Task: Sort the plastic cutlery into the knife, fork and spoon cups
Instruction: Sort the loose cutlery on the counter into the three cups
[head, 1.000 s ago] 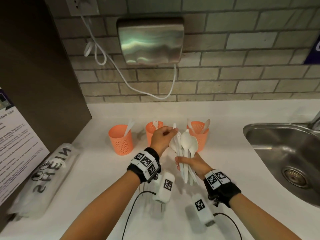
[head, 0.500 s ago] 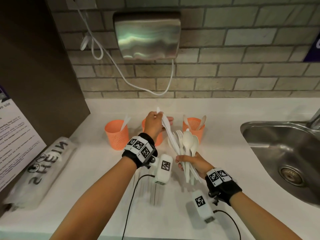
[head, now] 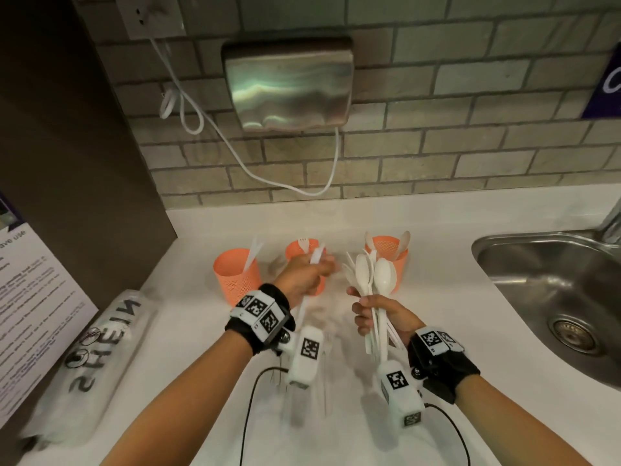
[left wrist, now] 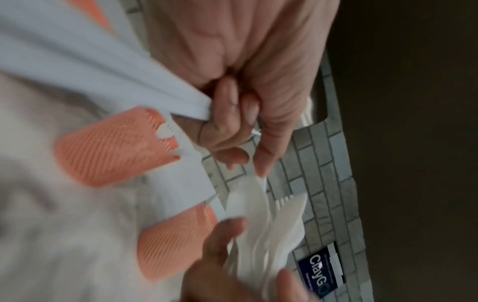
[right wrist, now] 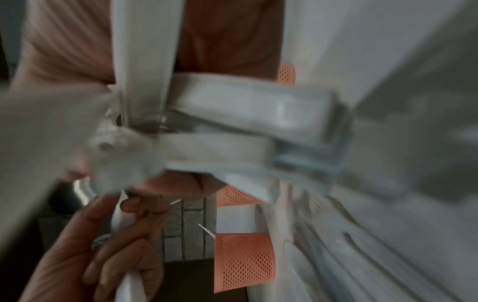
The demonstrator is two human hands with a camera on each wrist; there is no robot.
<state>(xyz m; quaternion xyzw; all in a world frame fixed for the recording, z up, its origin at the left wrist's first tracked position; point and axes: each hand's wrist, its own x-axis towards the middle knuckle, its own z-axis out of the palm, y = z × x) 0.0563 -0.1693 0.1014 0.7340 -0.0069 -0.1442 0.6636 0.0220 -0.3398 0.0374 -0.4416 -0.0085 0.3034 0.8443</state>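
Observation:
Three orange mesh cups stand in a row on the white counter [head: 437,331]. The left cup [head: 237,280] holds a knife, the middle cup [head: 299,248] a fork, the right cup [head: 389,250] spoons. My left hand [head: 319,267] grips one white utensil [head: 317,256] in front of the middle cup; motion blur hides its type. My right hand [head: 366,311] holds a bundle of white cutlery [head: 373,280] upright, with spoon bowls on top, in front of the right cup. In the left wrist view my curled fingers [left wrist: 230,122] pinch the utensil, with the bundle [left wrist: 266,228] below.
A steel sink [head: 554,297] is sunk into the counter at the right. A plastic bag [head: 87,364] lies at the left beside a dark panel [head: 67,163]. A hand dryer [head: 289,82] and its cord hang on the brick wall. Black cables trail near my forearms.
My left hand pinched one utensil at the top of the bundle, pulled it up and free, and now holds it lower, apart from the bundle. My right hand kept holding the bundle.

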